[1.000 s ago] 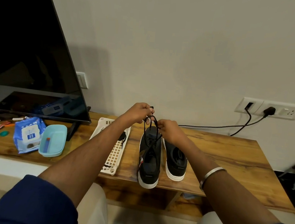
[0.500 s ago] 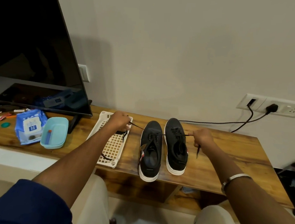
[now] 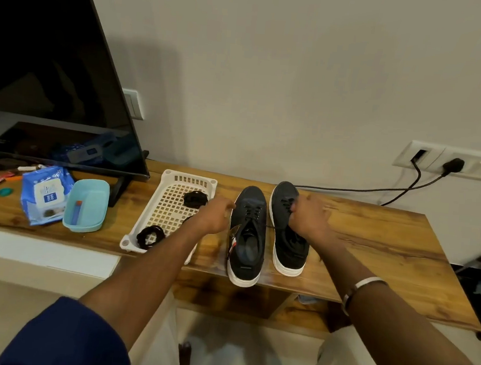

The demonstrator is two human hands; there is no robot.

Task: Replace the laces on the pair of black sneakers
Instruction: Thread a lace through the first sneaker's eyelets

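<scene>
On the wooden bench (image 3: 373,246) sat a large black television (image 3: 40,63), a blue wet-wipes packet (image 3: 45,194), a light blue plastic tub (image 3: 85,212) and, behind, a white wall socket (image 3: 450,161) with black cables.

A plain off-white wall (image 3: 301,71) backs a long wooden bench (image 3: 387,253) with a strong grain, its right end near the wall. A dark television screen (image 3: 40,63) stands on the bench's left part. A white socket plate (image 3: 450,161) on the wall holds a black plug (image 3: 453,165), its cable (image 3: 349,189) trailing left.
</scene>
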